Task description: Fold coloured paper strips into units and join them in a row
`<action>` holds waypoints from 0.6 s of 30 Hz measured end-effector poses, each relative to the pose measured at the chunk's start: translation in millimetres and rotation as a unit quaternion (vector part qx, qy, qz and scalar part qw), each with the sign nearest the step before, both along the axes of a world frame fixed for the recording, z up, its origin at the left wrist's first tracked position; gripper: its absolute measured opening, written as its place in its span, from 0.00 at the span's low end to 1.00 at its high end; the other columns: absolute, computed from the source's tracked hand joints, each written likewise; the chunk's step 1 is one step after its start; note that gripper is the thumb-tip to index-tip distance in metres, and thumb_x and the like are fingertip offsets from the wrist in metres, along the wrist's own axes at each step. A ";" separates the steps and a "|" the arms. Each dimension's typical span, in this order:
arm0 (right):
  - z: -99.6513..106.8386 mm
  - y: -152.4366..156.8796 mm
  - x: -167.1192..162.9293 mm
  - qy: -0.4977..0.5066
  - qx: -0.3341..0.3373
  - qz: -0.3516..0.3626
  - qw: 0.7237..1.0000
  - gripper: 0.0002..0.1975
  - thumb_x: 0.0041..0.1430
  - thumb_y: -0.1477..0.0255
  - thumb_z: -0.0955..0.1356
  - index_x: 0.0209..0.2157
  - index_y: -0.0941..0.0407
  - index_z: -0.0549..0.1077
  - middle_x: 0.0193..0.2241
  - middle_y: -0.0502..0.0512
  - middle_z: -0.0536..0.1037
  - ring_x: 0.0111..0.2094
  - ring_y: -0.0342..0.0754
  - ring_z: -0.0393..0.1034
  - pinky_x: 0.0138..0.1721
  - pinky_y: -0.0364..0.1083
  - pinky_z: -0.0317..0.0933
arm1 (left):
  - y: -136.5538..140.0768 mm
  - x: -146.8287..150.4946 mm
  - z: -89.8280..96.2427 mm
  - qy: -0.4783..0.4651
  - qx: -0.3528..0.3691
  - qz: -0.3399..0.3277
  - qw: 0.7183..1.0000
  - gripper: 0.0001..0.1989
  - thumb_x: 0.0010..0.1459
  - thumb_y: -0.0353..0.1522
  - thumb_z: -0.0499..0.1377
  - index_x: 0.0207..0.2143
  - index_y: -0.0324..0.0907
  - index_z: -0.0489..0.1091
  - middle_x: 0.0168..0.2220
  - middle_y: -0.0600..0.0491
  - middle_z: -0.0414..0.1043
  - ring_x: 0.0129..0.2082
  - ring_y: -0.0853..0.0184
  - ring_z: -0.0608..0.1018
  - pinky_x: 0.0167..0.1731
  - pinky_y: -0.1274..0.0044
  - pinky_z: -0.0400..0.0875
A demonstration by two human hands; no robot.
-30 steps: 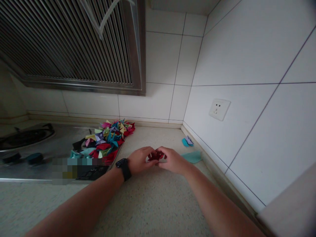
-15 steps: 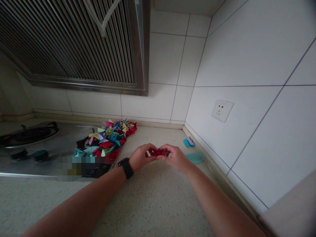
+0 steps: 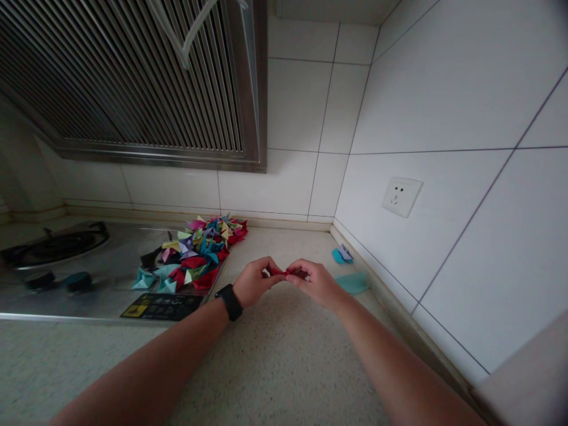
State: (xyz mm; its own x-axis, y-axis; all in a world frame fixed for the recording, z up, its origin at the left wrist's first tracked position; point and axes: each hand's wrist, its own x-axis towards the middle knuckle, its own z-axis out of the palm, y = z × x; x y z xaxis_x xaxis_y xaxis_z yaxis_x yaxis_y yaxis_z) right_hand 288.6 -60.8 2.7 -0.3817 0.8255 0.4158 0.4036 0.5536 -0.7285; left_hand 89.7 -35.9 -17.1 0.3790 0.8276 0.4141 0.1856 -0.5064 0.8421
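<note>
Between my fingertips, above the speckled countertop (image 3: 284,355), is a small red folded paper (image 3: 281,273). My left hand (image 3: 255,281), with a black watch at its wrist, pinches the paper's left part. From the other side my right hand (image 3: 316,284) pinches the right part, thumb and fingers closed on it. Much of the paper is hidden by the fingers, so its exact folded shape cannot be made out. A heap of colourful folded paper pieces (image 3: 204,245) lies to the left, on the stove's right end.
Past my right hand lie a flat teal paper sheet (image 3: 354,283) and small blue and lilac papers (image 3: 342,254) by the wall. On the left is a gas stove (image 3: 102,248) with a burner and knobs, under a range hood (image 3: 177,160). A socket (image 3: 402,196) sits on the right wall.
My fingertips have drawn closer together at the middle of the red paper, and less of it shows now. The view has shifted slightly.
</note>
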 end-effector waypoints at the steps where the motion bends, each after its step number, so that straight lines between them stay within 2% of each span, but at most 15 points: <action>1: 0.4 -0.4 -0.4 -0.004 -0.001 0.004 1.000 0.13 0.57 0.62 0.68 0.38 0.57 0.74 0.33 0.54 0.78 0.33 0.45 0.71 0.35 0.43 0.62 | 0.2 0.2 -0.3 -0.006 -0.002 -0.002 1.000 0.15 0.52 0.41 0.63 0.30 0.38 0.67 0.27 0.54 0.71 0.21 0.75 0.69 0.20 0.83 0.63; 4: 1.4 -1.5 -1.7 -0.015 0.002 0.005 1.000 0.13 0.56 0.61 0.69 0.36 0.57 0.74 0.32 0.53 0.78 0.33 0.45 0.70 0.35 0.42 0.61 | 1.0 0.7 -1.3 -0.025 -0.012 -0.020 0.999 0.14 0.52 0.40 0.63 0.30 0.38 0.67 0.28 0.54 0.70 0.22 0.75 0.70 0.20 0.83 0.65; 10: 1.5 -0.4 -0.6 -0.009 0.004 0.003 1.000 0.11 0.59 0.63 0.67 0.37 0.57 0.74 0.32 0.52 0.77 0.33 0.45 0.70 0.35 0.42 0.61 | 1.6 1.0 0.2 -0.046 -0.027 -0.083 0.995 0.18 0.55 0.39 0.61 0.45 0.39 0.70 0.34 0.50 0.72 0.31 0.69 0.72 0.20 0.82 0.69; 14: 0.1 1.1 0.8 -0.016 0.006 -0.014 1.000 0.10 0.60 0.65 0.66 0.34 0.57 0.74 0.29 0.52 0.77 0.32 0.44 0.70 0.34 0.42 0.61 | 3.0 -0.2 2.0 -0.055 -0.027 -0.099 0.993 0.15 0.57 0.39 0.59 0.42 0.38 0.73 0.31 0.50 0.71 0.28 0.70 0.71 0.21 0.82 0.69; 18: -1.3 2.6 0.6 -0.006 0.008 -0.013 1.000 0.10 0.60 0.66 0.65 0.36 0.56 0.75 0.31 0.53 0.78 0.33 0.44 0.71 0.35 0.42 0.62 | 8.0 -1.3 -1.3 -0.089 -0.040 -0.066 0.993 0.13 0.54 0.39 0.62 0.34 0.36 0.74 0.26 0.53 0.70 0.23 0.73 0.68 0.20 0.81 0.67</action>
State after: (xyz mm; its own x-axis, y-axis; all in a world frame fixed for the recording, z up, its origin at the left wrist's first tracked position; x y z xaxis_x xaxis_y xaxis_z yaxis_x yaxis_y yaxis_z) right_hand 289.2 -58.2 1.4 -0.3658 0.8284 0.4242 0.4264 0.5543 -0.7148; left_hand 88.4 -27.9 -18.4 0.4126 0.8090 0.4188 -0.0326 -0.4463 0.8943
